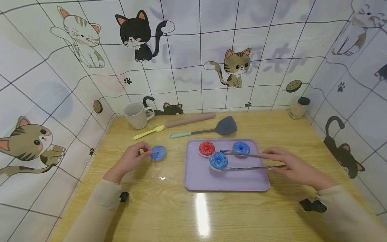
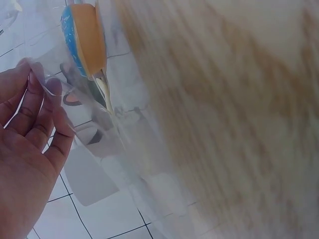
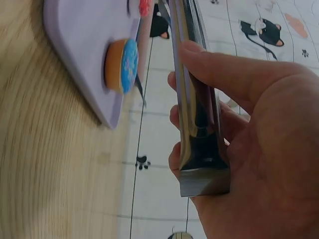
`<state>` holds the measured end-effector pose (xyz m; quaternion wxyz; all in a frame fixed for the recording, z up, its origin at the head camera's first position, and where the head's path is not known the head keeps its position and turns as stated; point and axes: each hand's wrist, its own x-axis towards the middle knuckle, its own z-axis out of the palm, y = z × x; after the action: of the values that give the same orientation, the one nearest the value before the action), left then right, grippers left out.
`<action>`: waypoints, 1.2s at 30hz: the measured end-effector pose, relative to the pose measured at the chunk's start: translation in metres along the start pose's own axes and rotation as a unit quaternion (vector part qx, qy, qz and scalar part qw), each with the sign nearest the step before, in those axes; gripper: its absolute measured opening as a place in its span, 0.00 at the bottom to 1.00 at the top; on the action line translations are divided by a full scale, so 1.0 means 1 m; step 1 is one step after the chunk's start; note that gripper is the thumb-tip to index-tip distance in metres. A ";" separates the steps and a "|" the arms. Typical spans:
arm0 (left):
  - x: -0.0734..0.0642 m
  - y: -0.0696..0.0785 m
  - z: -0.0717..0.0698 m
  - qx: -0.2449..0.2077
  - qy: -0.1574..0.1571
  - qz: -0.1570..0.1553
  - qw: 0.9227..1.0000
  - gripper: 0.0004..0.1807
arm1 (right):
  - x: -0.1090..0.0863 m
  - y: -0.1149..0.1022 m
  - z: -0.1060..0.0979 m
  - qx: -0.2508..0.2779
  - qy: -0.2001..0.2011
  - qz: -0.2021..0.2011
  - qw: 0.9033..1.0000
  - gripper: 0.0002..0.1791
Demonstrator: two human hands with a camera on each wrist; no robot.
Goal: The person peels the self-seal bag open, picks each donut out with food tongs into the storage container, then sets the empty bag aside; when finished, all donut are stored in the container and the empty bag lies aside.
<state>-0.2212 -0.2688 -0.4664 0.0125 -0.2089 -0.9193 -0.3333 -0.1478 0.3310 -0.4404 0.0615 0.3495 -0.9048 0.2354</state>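
Observation:
My left hand (image 1: 134, 159) pinches the edge of a clear plastic bag (image 2: 94, 112) between thumb and fingers. Inside or behind that film shows a blue-iced toy donut (image 1: 158, 153), left of the tray. My right hand (image 1: 291, 166) holds metal tongs (image 3: 199, 124), thumb on one arm and fingers on the other. Over the lilac tray (image 1: 223, 183), the spread tong tips lie on either side of a blue sprinkled donut (image 1: 218, 160). A red-iced donut (image 1: 207, 148) sits behind it, and another blue donut (image 1: 241, 148) stands on the tray beyond the tongs.
Behind the tray lie a spatula (image 1: 225, 126) with a mint handle, a rolling pin (image 1: 190, 119) and a yellow spoon (image 1: 149, 132). A mug (image 1: 137, 116) stands at the back left, a dark-lidded jar (image 1: 299, 108) at the back right. Cat-printed walls enclose the wooden table (image 1: 151, 215).

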 end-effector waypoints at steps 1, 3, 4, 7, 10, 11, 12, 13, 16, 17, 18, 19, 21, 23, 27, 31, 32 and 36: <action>0.000 0.000 0.000 -0.001 0.000 0.000 1.000 0.05 | -0.004 0.002 -0.003 -0.004 0.001 0.004 1.000 0.37; 0.001 0.001 0.000 -0.002 0.000 -0.001 1.000 0.04 | -0.011 0.005 -0.008 -0.012 0.001 0.007 1.000 0.38; 0.001 0.001 0.000 -0.003 0.000 -0.002 1.000 0.04 | -0.014 0.007 -0.010 -0.015 -0.001 0.008 1.000 0.38; 0.000 0.002 0.000 -0.003 -0.002 -0.002 1.000 0.04 | -0.023 0.013 -0.014 -0.028 -0.007 0.012 1.000 0.38; 0.000 0.001 0.000 -0.001 -0.003 -0.002 1.000 0.04 | -0.029 0.019 -0.019 -0.033 -0.011 0.013 0.999 0.38; 0.000 0.001 0.000 0.000 -0.002 -0.002 1.000 0.04 | -0.031 0.021 -0.020 -0.035 -0.011 0.014 0.999 0.38; 0.000 0.001 0.000 0.001 -0.001 -0.002 1.000 0.04 | -0.033 0.023 -0.021 -0.035 -0.010 0.014 0.999 0.38; 0.000 0.001 0.000 0.001 0.000 -0.001 1.000 0.04 | -0.035 0.025 -0.022 -0.035 -0.009 0.013 0.999 0.38; 0.000 0.003 0.000 0.000 0.001 0.002 1.000 0.04 | -0.041 0.028 -0.025 -0.035 -0.006 0.015 0.999 0.38; 0.001 0.004 0.000 -0.002 0.000 0.002 1.000 0.04 | -0.043 0.030 -0.025 -0.033 -0.005 0.016 0.999 0.39; 0.001 0.004 0.000 -0.003 -0.001 0.002 1.000 0.05 | -0.045 0.031 -0.025 -0.032 -0.005 0.016 0.999 0.39; 0.001 0.005 0.000 -0.005 -0.002 0.002 1.000 0.05 | -0.048 0.032 -0.025 -0.031 -0.005 0.016 0.999 0.39; 0.001 0.006 0.001 -0.007 -0.004 0.002 1.000 0.05 | -0.053 0.034 -0.026 -0.026 -0.004 0.017 1.000 0.39; 0.001 0.005 0.001 -0.004 -0.004 -0.003 1.000 0.06 | -0.056 0.035 -0.026 -0.018 -0.004 0.017 1.000 0.39; 0.001 0.003 0.001 0.002 0.003 -0.007 1.000 0.04 | -0.061 0.037 -0.028 -0.016 -0.007 0.018 1.000 0.39; 0.002 0.002 0.001 0.002 0.008 0.003 1.000 0.04 | -0.065 0.041 -0.029 -0.016 -0.009 0.022 1.000 0.38; 0.002 0.001 0.001 0.002 0.009 0.005 1.000 0.03 | -0.066 0.042 -0.029 -0.016 -0.009 0.023 1.000 0.37; 0.002 0.001 0.000 0.006 0.008 0.003 1.000 0.05 | -0.069 0.045 -0.028 -0.013 -0.013 0.029 0.999 0.36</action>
<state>-0.2223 -0.2675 -0.4659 0.0224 -0.2087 -0.9205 -0.3295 -0.1277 0.4148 -0.4522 0.0477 0.3255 -0.9180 0.2213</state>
